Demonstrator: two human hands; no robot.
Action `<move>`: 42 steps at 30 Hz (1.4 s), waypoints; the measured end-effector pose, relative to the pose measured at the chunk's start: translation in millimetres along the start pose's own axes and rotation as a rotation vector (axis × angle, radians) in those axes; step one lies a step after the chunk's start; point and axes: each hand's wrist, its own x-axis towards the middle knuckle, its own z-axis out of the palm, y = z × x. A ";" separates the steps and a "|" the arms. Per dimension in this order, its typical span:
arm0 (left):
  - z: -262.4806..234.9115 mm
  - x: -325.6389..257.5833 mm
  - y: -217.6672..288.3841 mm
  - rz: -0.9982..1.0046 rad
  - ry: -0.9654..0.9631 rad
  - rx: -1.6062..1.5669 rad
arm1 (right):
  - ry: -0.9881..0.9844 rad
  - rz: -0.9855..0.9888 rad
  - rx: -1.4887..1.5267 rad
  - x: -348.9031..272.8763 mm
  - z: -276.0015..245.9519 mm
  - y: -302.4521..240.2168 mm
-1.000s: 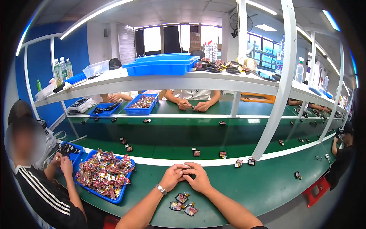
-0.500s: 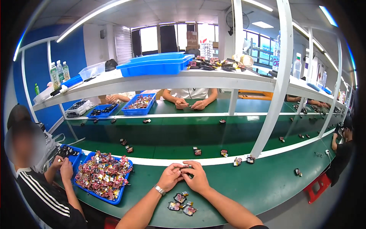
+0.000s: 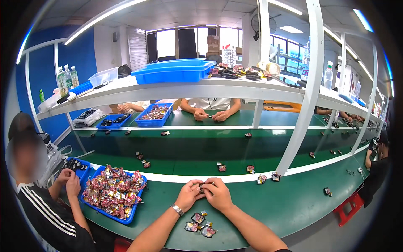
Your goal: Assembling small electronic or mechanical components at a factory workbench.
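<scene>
Gripping a small dark part (image 3: 202, 190) together, the left hand (image 3: 187, 198) and right hand (image 3: 218, 196) meet over the green table (image 3: 268, 206), just beyond three loose parts (image 3: 208, 231)

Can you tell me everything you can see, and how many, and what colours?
bench: one, green, near side
shelf: one, white, above the middle
small dark part: one, dark, centre, over the bench
flat parts: three, black, red and pale, bench's near middle
heaped parts: too many to count, red and pale, left
near trays: two, blue, left
far trays: two, blue, far side
shelf trays: at least two, blue, on the shelf
bottles: at least five, mostly clear, toward both shelf ends
stool: one, red, right
co-workers: at least three, black or white tops, left, opposite, right
watch: one, silver, left wrist
left hand: one, bare, holding the small dark part
right hand: one, bare, same
</scene>
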 end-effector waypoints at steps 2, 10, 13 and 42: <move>0.4 -0.4 1.4 -0.005 0.011 0.017 | 0.023 -0.019 -0.033 0.1 2.3 -0.5; 0.2 0.6 2.5 -0.019 0.012 0.015 | -0.003 -0.115 -0.171 0.7 0.6 -1.6; 1.7 -0.2 1.4 -0.023 0.026 0.017 | 0.008 -0.151 -0.234 1.0 0.6 -3.2; 1.6 0.4 -2.0 0.006 0.067 0.043 | -0.070 -0.223 -0.307 3.4 0.1 2.0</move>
